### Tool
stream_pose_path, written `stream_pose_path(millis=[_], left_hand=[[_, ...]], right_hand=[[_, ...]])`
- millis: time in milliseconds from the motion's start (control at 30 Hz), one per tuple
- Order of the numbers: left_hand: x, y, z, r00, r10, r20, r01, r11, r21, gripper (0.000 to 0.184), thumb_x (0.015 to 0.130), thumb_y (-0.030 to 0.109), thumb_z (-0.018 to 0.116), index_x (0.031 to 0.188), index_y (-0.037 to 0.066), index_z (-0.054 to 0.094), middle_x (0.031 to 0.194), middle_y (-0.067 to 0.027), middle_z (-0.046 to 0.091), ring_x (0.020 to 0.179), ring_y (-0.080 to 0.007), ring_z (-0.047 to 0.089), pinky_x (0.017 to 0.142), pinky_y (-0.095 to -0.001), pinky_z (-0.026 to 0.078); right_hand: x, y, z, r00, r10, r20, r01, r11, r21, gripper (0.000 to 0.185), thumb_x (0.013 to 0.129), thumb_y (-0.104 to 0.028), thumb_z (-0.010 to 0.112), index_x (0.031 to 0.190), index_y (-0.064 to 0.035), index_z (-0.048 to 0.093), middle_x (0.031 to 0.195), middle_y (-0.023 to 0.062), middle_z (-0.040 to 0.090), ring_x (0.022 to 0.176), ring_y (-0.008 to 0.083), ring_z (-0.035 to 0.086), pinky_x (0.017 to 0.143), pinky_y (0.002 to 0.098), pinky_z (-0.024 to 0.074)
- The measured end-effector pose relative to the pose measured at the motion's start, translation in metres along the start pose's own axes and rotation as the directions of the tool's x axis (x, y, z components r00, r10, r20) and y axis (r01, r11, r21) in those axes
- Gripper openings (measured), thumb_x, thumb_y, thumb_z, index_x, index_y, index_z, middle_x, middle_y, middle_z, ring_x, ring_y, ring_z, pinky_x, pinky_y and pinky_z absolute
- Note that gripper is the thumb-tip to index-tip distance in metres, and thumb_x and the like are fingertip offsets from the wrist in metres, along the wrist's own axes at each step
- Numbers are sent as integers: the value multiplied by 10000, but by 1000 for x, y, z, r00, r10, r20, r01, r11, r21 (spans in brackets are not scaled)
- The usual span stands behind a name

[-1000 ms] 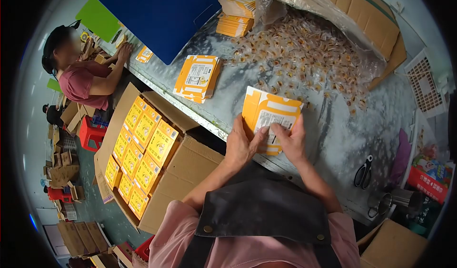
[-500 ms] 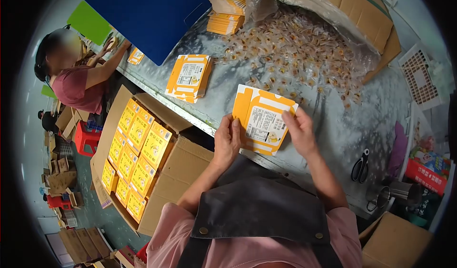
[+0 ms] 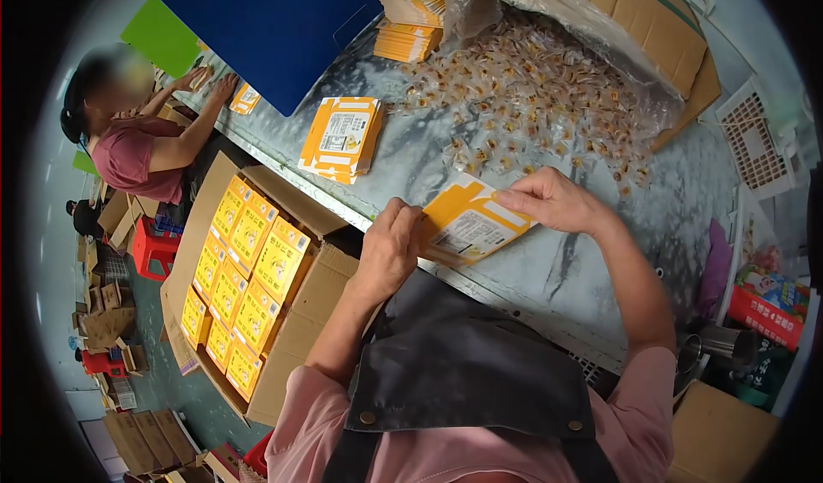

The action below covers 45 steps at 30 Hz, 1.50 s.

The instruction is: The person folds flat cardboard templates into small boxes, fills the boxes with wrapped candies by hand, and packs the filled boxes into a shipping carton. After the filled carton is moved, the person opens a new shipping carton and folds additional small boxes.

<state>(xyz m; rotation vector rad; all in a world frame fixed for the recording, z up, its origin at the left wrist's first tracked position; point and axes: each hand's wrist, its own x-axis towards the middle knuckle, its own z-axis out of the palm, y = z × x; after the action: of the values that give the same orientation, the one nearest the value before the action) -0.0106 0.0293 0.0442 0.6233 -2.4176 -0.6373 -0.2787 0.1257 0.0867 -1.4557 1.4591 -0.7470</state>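
Between my hands, above the table's near edge, is a flat yellow-and-white carton (image 3: pixel 470 230) with a printed label panel. My left hand (image 3: pixel 393 247) grips its left end with curled fingers. At the carton's far right edge, my right hand (image 3: pixel 553 200) pinches a flap between thumb and fingers. A stack of similar flat cartons (image 3: pixel 341 138) lies to the left on the table. Beyond the carton spreads a heap of small clear-wrapped pieces (image 3: pixel 540 97), spilling out of a plastic-lined cardboard box (image 3: pixel 626 12) lying on its side.
An open cardboard box (image 3: pixel 321 299) of filled yellow boxes (image 3: pixel 253 269) stands left of the table. More flat cartons (image 3: pixel 410 20) are stacked at the back near a blue panel (image 3: pixel 266 24). A co-worker (image 3: pixel 141 149) works at far left. Metal cups (image 3: pixel 729 344) stand at right.
The carton has tilted and its far edge is being bent. My right hand has moved up to that edge, and my left hand has shifted slightly left. The scissors at right are now hidden behind my arm.
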Motion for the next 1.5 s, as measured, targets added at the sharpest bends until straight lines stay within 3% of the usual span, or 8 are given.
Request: stream_pose_path(millis=[100,333,700,1033,1200,1300,1367,1500], left_hand=[[4,7,-2,999,7,39,-4,998,-70,217,797,-79,570,999,-5,542,903,-164,504,776,-371,563,652,-417,475],[6,18,-14,988,90,124,-62,975,-215,220,781,-62,565,989,1,529,912,-152,498,805,-361,559,670,-418,474],[8,14,-19,969,133,210,-14,871,-491,76,927,43,501,927,-33,494,865,-166,461,832,-344,514,745,-398,438],[-2,13,-1,981,-49,187,118,918,-380,163,973,126,473,932,-23,523,827,-187,529,742,-380,551,672,-415,454],[-8,3,28,861,-440,256,509,741,-439,273,1015,226,458,936,-18,550,630,-99,560,569,-238,565,556,-358,448],[-4,-2,28,813,-578,79,501,624,-600,305,1027,267,460,948,-7,569,616,0,523,594,-67,494,527,-268,407],[-7,-28,41,855,-511,-90,379,734,-564,307,1032,248,455,953,-24,571,638,27,492,606,-45,429,526,-255,385],[0,4,52,809,-588,-30,480,688,-545,297,1035,233,425,1095,-33,545,655,-29,529,608,-101,488,576,-275,416]], right_hand=[[2,-2,1,999,-18,52,24,991,-130,443,957,-339,574,722,36,592,571,-40,446,562,44,384,508,273,351],[-3,15,16,945,194,264,-321,714,623,275,927,-207,580,838,38,665,765,53,653,618,111,596,544,249,457],[-8,30,23,918,32,395,-369,433,822,292,909,-79,535,1129,92,624,1050,148,687,940,218,681,837,326,539],[-3,2,33,995,66,69,-63,997,-41,128,902,-32,616,970,45,693,860,33,712,792,50,608,678,245,502],[16,45,30,975,171,-145,-117,940,321,229,951,-152,586,1044,46,653,841,70,689,782,119,639,692,276,515],[6,35,41,891,254,-378,197,534,822,485,1018,-369,459,1248,54,520,969,101,658,842,176,645,724,291,518],[3,57,79,811,207,-547,412,462,786,697,1017,-491,351,1455,39,237,1154,108,590,1019,170,591,873,310,468],[2,49,143,692,37,-721,404,808,429,716,1023,-373,394,1516,-4,29,1397,164,401,1263,220,426,1048,349,342]])
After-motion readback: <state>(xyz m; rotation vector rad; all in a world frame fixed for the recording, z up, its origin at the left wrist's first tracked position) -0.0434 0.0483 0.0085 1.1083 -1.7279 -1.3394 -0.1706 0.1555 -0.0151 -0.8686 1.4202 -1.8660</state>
